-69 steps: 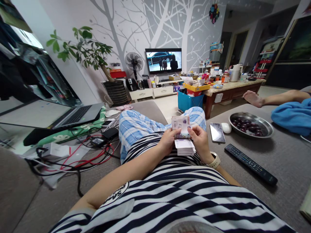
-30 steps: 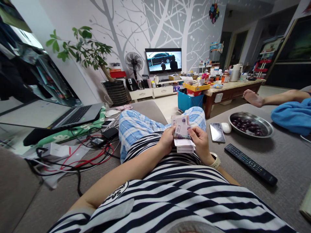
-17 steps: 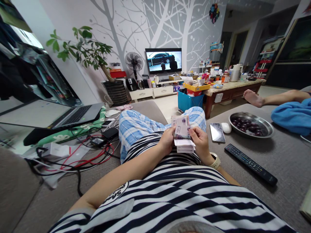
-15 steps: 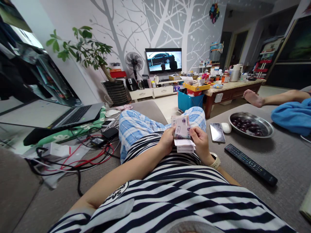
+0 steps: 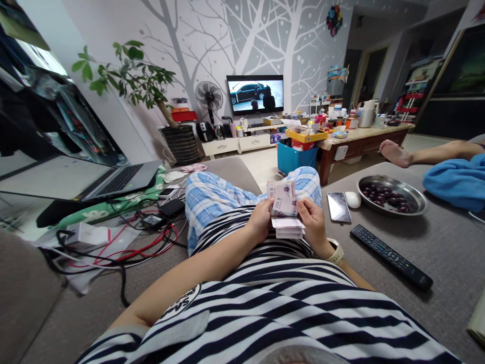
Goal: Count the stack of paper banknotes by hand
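Note:
Over my lap, my left hand is closed on the left side of a small stack of banknotes. They are pale with purple print, a numeral 5 and a small portrait. On the right side, my right hand pinches the same notes, thumb on top. The lower ends of several notes fan down between the hands, showing pale, mostly plain faces. My fingers beneath the stack are hidden. A light watch band circles my right wrist.
To my right on the sofa lie a phone, a white mouse, a remote control and a metal bowl of dark round fruit. Another person's foot rests beyond. Tangled cables and a laptop are at left.
The hands and the banknotes look nearly unmoved. On the television, the car picture has shifted slightly.

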The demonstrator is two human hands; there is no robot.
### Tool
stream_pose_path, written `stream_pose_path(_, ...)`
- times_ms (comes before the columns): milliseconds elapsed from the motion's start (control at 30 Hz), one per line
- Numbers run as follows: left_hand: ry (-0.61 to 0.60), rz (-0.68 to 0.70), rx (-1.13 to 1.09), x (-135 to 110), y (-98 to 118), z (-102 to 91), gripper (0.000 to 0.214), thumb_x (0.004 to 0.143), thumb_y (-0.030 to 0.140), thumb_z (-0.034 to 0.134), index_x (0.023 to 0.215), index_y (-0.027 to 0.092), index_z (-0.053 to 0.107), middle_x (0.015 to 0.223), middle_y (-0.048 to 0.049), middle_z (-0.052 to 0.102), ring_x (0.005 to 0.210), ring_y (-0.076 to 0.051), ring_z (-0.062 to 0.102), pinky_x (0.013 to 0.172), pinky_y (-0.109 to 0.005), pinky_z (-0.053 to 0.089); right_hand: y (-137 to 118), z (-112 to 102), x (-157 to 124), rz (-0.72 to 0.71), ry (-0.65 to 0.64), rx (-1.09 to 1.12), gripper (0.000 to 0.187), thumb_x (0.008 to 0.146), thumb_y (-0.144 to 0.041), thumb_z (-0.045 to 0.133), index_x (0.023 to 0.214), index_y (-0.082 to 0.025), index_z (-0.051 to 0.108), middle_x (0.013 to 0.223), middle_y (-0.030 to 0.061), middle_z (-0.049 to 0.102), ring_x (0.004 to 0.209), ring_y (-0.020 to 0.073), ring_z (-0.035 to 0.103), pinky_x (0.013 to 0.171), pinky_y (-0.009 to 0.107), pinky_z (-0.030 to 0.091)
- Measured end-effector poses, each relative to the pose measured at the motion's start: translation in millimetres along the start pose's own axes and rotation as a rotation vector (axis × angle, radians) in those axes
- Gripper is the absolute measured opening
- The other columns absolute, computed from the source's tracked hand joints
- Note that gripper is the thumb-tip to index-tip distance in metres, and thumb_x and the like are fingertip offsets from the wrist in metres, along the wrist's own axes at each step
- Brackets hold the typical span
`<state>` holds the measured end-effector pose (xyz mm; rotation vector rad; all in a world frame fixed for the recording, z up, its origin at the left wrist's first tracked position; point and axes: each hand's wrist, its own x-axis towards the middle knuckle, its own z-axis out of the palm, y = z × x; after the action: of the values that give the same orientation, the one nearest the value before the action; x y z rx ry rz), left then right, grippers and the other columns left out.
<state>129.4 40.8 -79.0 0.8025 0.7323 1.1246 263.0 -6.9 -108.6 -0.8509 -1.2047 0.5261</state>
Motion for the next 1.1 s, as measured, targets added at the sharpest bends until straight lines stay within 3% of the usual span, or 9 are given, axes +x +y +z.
stream_pose_path(100,-0.011,-0.021,-0.006,0.8,-0.6,-2.2,0.019,0.091,0.026,0.068,0.096,0.01,0.076,0.09,-0.0136,0.082,0.093,-0.03,0.079,0.092,-0.043,0.062,2.3,0.1,-0.5,0.001,0.004,0.039,0.055,0.095,-0.063,0.061,0.061,-0.022,0.051,0.057,-0.004,0.043,0.056,0.0129,0.036,0.054,0.029,0.03)
stream_pose_path(300,0.006,-0.012,0.002,0.9,-1.1,-2.2,0.021,0.094,0.025,0.064,0.096,0.009,0.077,0.095,-0.0144,0.082,0.089,-0.027,0.079,0.093,-0.039,0.061,5.8,0.2,-0.5,-0.004,-0.081,0.092,0.053,0.099,-0.06,0.057,0.064,-0.021,0.064,0.062,0.0023,0.064,0.056,0.0143,0.048,0.059,0.031,0.038)
stream_pose_path(533,-0.011,-0.006,0.058,-5.4,3.3,0.6,0.016,0.086,0.019,0.069,0.095,0.009,0.078,0.085,-0.0135,0.081,0.085,-0.029,0.079,0.088,-0.042,0.062,6.1,1.1,5.2,0.085,0.069,0.042,0.041,0.081,-0.055,0.079,0.07,-0.021,0.059,0.062,-0.0036,0.054,0.059,0.0135,0.046,0.057,0.028,0.038)
stream_pose_path(767,-0.021,0.015,0.095,-4.5,1.2,-1.0,0.015,0.072,0.008,0.074,0.087,0.011,0.076,0.082,-0.0118,0.081,0.081,-0.027,0.078,0.09,-0.041,0.061,6.8,1.2,7.3,0.095,0.059,-0.014,0.047,0.084,-0.061,0.072,0.065,-0.021,0.054,0.06,-0.0045,0.046,0.059,0.013,0.039,0.056,0.028,0.034)
stream_pose_path(967,-0.002,0.013,0.072,-1.5,-0.9,-1.7,0.015,0.085,0.025,0.073,0.091,0.011,0.076,0.086,-0.0122,0.081,0.091,-0.03,0.078,0.093,-0.043,0.061,4.3,1.3,6.5,0.092,0.071,-0.035,0.048,0.085,-0.062,0.07,0.065,-0.022,0.053,0.06,-0.0049,0.044,0.059,0.0128,0.038,0.055,0.028,0.033)
stream_pose_path(1100,0.022,0.001,0.027,0.7,-1.7,-1.5,0.018,0.091,0.027,0.067,0.096,0.012,0.076,0.09,-0.0115,0.082,0.097,-0.03,0.078,0.094,-0.043,0.061,3.4,1.3,4.9,0.071,0.063,-0.041,0.046,0.087,-0.06,0.069,0.067,-0.021,0.054,0.062,-0.0041,0.047,0.06,0.0133,0.041,0.056,0.028,0.035)
